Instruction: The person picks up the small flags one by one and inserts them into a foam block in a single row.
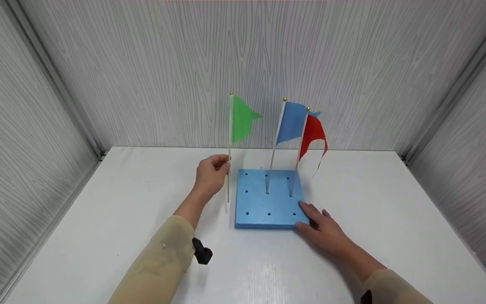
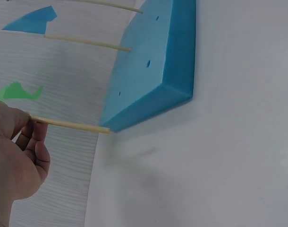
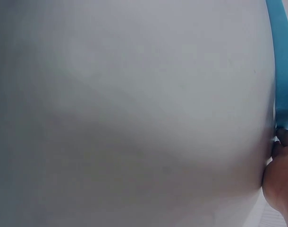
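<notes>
My left hand pinches the thin wooden stick of a green flag between thumb and fingers. The flag stands nearly upright, just left of a blue block with rows of small holes. In the left wrist view the lower end of the stick pokes out past the left hand and overlaps the block's near corner. A blue flag and a red flag have their sticks in holes of the block. My right hand rests at the block's front right corner, thumb and index finger extended onto its edges.
The block sits on a white table, whose surface extends to both sides. Grey wood-grain panels close it off at the back and at left and right.
</notes>
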Demonstrator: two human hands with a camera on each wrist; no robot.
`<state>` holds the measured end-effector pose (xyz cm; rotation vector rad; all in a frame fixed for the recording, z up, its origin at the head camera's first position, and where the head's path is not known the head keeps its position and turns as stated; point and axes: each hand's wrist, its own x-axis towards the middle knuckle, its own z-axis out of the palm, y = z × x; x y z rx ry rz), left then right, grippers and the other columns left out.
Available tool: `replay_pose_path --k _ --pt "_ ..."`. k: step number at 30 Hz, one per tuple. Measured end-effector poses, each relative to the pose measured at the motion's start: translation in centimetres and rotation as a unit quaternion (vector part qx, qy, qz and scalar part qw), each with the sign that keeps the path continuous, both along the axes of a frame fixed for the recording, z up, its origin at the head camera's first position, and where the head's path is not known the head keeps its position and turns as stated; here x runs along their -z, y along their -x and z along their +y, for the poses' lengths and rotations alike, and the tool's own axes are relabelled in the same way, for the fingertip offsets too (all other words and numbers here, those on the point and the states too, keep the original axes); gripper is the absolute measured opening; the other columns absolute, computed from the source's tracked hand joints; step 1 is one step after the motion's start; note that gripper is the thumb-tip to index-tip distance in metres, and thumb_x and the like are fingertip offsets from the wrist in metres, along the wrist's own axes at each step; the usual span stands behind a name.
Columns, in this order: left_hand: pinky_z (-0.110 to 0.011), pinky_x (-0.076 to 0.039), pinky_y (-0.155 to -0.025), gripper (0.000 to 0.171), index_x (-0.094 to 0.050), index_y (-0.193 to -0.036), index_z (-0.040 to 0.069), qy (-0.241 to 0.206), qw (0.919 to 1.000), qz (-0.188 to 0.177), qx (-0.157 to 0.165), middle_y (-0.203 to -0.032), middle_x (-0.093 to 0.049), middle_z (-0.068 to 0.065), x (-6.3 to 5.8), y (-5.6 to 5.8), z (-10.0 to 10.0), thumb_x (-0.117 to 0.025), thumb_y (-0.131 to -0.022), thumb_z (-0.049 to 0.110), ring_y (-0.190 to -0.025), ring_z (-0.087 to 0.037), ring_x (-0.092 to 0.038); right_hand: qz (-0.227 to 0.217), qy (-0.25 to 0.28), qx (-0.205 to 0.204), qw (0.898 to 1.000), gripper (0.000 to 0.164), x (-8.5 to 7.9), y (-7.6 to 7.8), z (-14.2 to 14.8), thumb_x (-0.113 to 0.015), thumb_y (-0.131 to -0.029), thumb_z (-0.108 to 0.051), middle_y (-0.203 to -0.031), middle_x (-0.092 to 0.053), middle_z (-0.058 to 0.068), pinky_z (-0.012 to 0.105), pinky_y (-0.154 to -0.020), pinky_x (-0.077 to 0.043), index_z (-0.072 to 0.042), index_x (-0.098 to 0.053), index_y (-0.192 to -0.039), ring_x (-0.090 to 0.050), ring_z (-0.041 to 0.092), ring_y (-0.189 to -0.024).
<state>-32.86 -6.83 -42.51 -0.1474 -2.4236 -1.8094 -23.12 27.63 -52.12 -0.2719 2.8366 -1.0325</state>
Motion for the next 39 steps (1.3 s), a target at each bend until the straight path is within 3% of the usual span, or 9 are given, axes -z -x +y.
replay_pose_path --k 6,14,29,39 --pt "-0.033 -0.056 -0.088 0.02 -0.072 -0.124 0.006 -0.024 0.9996 0.01 0.007 -0.107 -0.067 -0.008 -0.2 0.5 1.4 -0.063 -0.106 0.007 -0.098 -0.021 -0.065 0.007 0.004 -0.004 1.0 0.081 0.0 -0.1 -0.3 -0.058 -0.102 -0.066 -0.172 -0.03 0.005 0.054 -0.129 -0.007 -0.029 -0.031 -0.168 -0.02 0.028 -0.161" --pt "-0.033 -0.056 -0.088 0.018 -0.074 -0.12 0.009 -0.031 0.9994 0.016 0.009 -0.106 -0.069 -0.006 0.3 0.7 2.5 -0.065 -0.105 0.006 -0.098 -0.02 -0.065 0.018 0.011 -0.016 1.0 0.08 0.0 -0.2 -0.6 -0.06 -0.103 -0.061 -0.171 -0.031 0.004 0.053 -0.129 -0.006 -0.025 -0.031 -0.168 -0.022 0.028 -0.16" --pt "-0.033 -0.056 -0.088 0.017 -0.075 -0.119 0.009 -0.041 0.9989 0.022 0.012 -0.107 -0.074 -0.005 1.1 1.1 2.5 -0.069 -0.104 0.008 -0.1 -0.019 -0.068 0.016 0.007 -0.015 1.0 0.081 0.1 -0.4 -0.8 -0.06 -0.102 -0.062 -0.172 -0.03 0.005 0.054 -0.129 -0.006 -0.027 -0.03 -0.168 -0.021 0.028 -0.161" --pt "-0.034 -0.056 -0.089 0.015 -0.076 -0.118 0.01 -0.021 0.9993 0.018 0.023 -0.105 -0.074 -0.005 1.6 0.8 2.4 -0.07 -0.104 0.009 -0.102 -0.022 -0.07 0.015 0.016 -0.011 1.0 0.079 0.1 -0.4 -0.9 -0.062 -0.102 -0.06 -0.171 -0.032 0.006 0.053 -0.129 -0.006 -0.025 -0.033 -0.168 -0.022 0.028 -0.16"
